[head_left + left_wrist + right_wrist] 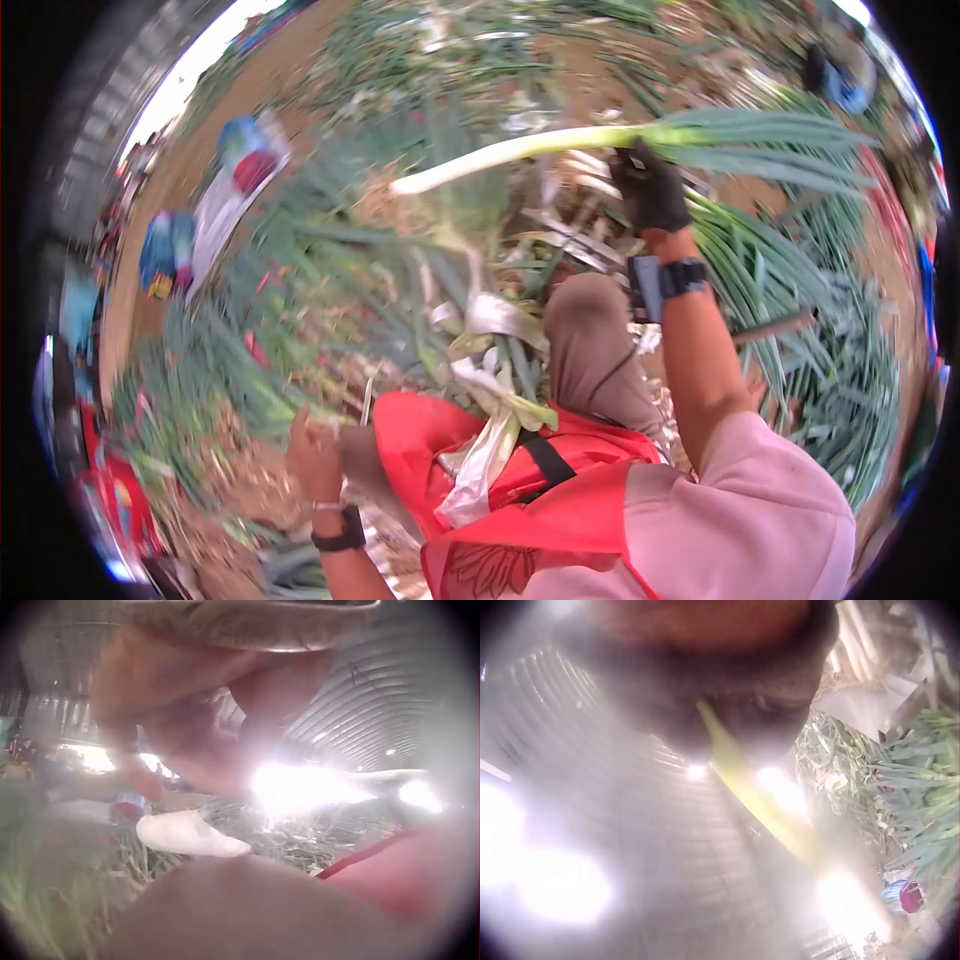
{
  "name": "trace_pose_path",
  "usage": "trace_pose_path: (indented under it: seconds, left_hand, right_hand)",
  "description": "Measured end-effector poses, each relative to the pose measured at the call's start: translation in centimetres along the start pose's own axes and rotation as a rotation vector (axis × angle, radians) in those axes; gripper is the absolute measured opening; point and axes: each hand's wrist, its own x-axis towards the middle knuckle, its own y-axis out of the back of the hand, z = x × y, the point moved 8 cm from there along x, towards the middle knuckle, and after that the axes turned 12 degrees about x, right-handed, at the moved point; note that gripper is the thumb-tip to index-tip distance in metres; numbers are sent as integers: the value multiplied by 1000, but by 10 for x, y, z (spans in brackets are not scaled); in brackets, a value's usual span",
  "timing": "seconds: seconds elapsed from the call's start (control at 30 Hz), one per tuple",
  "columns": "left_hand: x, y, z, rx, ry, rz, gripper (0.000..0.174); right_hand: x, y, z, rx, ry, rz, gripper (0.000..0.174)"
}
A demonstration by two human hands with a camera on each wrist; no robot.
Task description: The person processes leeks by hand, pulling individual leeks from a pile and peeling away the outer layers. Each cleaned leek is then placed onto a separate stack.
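Note:
A long leek with a white stem and green leaves lies across the upper head view. The right hand, in a dark glove, grips it around the pale green part; the roots point left. In the right wrist view the gloved hand holds the yellow-green stem. The bare left hand is at the lower left, beside the left knee, away from the leek. Seen from the left wrist, the left hand has bent, relaxed fingers, with no object visible in them.
Piles of leeks cover the ground in front and at left, with more leeks at right. Stripped pale leaves lie on the red apron. Colourful bags stand at the upper left. Another person is at the upper right.

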Motion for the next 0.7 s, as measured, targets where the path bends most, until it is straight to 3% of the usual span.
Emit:
trace_pose_path:
  seconds: [0.03, 0.1, 0.17, 0.23, 0.3, 0.37, 0.4, 0.47, 0.53, 0.6, 0.63, 0.67, 0.7]
  left_hand:
    - [-8, 6, 17, -20, -247, 153, 46]
    - [-17, 31, 46, -24, -162, 132, 48]
    - [-29, 66, 68, -95, -173, 270, 48]
    - [-38, 96, 84, 16, -394, 515, 53]
    - [-44, 116, 87, 34, -421, 573, 61]
    - [-50, 122, 79, 193, -325, 641, 71]
    - [-54, 119, 67, 232, -240, 620, 73]
    - [-74, 114, 27, 271, -43, 565, 77]
    - [-107, 102, -21, 216, 107, 572, 68]
    - [-157, 75, -63, 184, 362, 377, 51]
    - [-184, 66, -76, 79, 377, 489, 43]
    - [-211, 56, -88, -23, 389, 600, 35]
    - [-235, 45, -98, -21, 429, 620, 35]
  right_hand:
    - [4, 1, 6, -7, -1, 19, 19]
    - [12, -16, 22, -81, -67, -184, 21]
    - [29, -18, 36, -241, -70, -322, 24]
    - [-25, -106, 67, -1700, 469, -557, 28]
    - [-24, -112, 95, -1446, 415, -672, 32]
    - [-49, -142, 138, -1823, 408, -884, 33]
    - [-31, -131, 152, -1123, -97, -746, 35]
    - [-58, -159, 197, -1351, -190, -719, 38]
    - [-139, -231, 241, -2158, 393, -994, 39]
    - [-190, -255, 272, -1161, -199, -759, 39]
    - [-208, -259, 292, -669, -463, -583, 39]
    - [-227, -278, 314, -774, -428, -930, 35]
    - [-262, -293, 333, -769, -454, -968, 35]
